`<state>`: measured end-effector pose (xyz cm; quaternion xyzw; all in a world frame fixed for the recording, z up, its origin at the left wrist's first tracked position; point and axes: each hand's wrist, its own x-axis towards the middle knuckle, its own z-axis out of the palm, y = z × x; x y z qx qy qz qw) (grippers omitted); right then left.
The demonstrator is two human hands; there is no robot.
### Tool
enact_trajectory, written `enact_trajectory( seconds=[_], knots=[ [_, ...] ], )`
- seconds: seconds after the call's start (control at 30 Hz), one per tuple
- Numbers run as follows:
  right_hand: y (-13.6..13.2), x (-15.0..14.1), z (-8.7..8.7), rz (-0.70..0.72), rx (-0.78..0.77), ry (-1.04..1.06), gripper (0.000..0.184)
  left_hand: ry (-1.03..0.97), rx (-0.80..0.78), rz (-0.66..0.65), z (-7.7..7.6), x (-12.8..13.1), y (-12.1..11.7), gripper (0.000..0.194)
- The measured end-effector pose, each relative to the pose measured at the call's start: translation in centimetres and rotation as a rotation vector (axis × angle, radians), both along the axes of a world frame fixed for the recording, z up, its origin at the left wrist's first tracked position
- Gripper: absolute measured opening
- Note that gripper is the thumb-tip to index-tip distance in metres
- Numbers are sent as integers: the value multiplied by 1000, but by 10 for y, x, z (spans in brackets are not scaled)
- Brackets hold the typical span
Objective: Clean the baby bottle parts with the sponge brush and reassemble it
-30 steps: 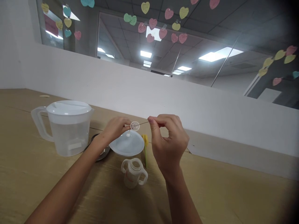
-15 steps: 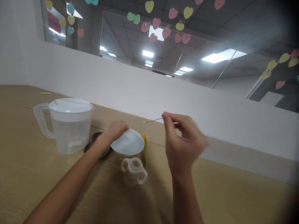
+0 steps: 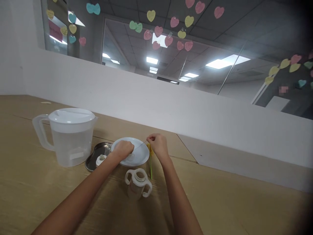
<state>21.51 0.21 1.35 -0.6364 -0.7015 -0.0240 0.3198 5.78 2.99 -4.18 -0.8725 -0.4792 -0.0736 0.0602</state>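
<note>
My left hand (image 3: pixel 124 150) is closed over the left side of a white plate (image 3: pixel 143 158). Whatever its fingers hold is hidden; a small translucent piece (image 3: pixel 131 157) shows on the plate just below them. From the right, my right hand (image 3: pixel 157 145) pinches a thin wire-like stick (image 3: pixel 141 144), slanting down over the plate towards my left hand. In front of the plate stands a translucent two-handled bottle (image 3: pixel 137 184), its top uncovered. A thin yellow-headed item with a green stem (image 3: pixel 151 168) lies by the plate's right edge, partly behind my right hand.
A lidded translucent pitcher (image 3: pixel 72 140) stands at the left. Between it and the plate, a dark metal tray (image 3: pixel 91 161) holds a white ring-shaped cap (image 3: pixel 100 159) and a clear dome-like piece (image 3: pixel 108 149). A white wall (image 3: pixel 122 88) with windows rises behind the table.
My right hand has moved left and down, bringing the thin stick over the plate to my left hand. My left hand has lowered a little, and more of the tray shows.
</note>
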Motion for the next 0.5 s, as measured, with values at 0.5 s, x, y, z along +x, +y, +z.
enact_trajectory(
  seconds=[0.5],
  knots=[
    [19,12,-32,-23,-312,-203,20,-259,138,-55,48,-9,-24,22]
  ],
)
